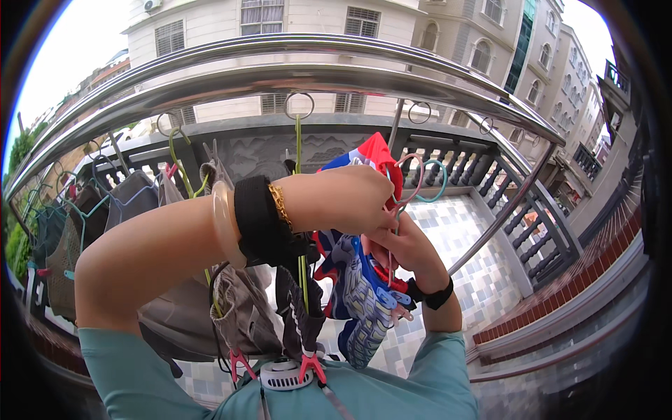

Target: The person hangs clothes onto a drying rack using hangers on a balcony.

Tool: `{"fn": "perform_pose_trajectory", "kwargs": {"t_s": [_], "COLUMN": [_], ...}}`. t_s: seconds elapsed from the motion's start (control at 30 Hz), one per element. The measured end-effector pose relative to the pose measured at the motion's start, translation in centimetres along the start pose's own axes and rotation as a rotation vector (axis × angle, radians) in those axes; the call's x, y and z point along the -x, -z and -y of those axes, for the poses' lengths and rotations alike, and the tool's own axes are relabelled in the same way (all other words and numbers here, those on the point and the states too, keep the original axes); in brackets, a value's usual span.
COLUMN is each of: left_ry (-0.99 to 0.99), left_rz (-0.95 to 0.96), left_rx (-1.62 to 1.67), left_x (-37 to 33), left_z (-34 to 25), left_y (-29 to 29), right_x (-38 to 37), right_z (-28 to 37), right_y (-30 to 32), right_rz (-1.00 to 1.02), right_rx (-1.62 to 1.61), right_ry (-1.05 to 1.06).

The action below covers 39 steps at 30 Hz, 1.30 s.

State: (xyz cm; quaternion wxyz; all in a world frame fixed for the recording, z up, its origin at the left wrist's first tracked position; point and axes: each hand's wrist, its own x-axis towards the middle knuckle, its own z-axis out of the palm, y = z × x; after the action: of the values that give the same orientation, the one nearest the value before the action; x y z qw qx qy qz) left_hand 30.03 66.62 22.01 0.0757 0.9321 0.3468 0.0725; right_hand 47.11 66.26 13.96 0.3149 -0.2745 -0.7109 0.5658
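Nearest, below and left of the hands, a small white fan (287, 379) sits against the person's chest, with pink pegs (310, 365) at either side. The left grip (367, 198) is curled into a loose fist; its fingertips are turned away, so I cannot tell what it holds. Just under it, the right grip (409, 245) is pinched narrow, seemingly on the pink hanger (421, 171).

The patterned garment (357, 294) hangs directly below both grips, a blue peg (387, 299) on its upper edge; red, white and blue cloth (381, 149) rises behind the left grip. The pink hook and a teal hook (446, 180) beside it stand free of the rail, so handling of this piece looks under way, not finished.

Left of the grips, grey trousers (245, 315) and a dark garment (288, 301) crowd close, and the left forearm crosses above them; cloth or hooks could snag there. Beyond, a green hanger (299, 147) is already on the steel rail (315, 78), with more clothes (133, 196) farther left. Past the grips are the balustrade (532, 220) and pale buildings (210, 21).
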Motion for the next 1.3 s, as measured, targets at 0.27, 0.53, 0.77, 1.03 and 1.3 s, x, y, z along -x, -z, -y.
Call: {"fn": "perform_pose_trajectory", "kwargs": {"t_s": [0.27, 0.53, 0.77, 1.03, 1.3], "left_ry": [-0.012, -0.302, -0.227, 0.073, 0.105], "left_rz": [-0.13, -0.425, -0.362, -0.194, -0.042], "left_rx": [0.134, -0.223, -0.369, -0.143, 0.012], "left_x": [-0.4, -1.2, -3.7, -4.4, -4.7], "left_z": [-1.2, -1.0, 2.1, 5.4, 4.0], "left_y": [-0.3, -0.7, 1.0, -0.3, -0.3], "right_x": [1.2, 2.8, 1.0, -1.9, -0.8], "right_z": [0.2, -0.8, 0.9, 0.8, -0.8], "right_y": [1.2, 3.4, 9.4, 13.3, 13.3], "right_rz": [0.009, -0.102, -0.252, -0.19, -0.219], "right_rx": [0.036, 0.005, 0.082, 0.116, 0.202], "right_ry": [-0.006, 0.072, 0.16, 0.184, 0.122]}}
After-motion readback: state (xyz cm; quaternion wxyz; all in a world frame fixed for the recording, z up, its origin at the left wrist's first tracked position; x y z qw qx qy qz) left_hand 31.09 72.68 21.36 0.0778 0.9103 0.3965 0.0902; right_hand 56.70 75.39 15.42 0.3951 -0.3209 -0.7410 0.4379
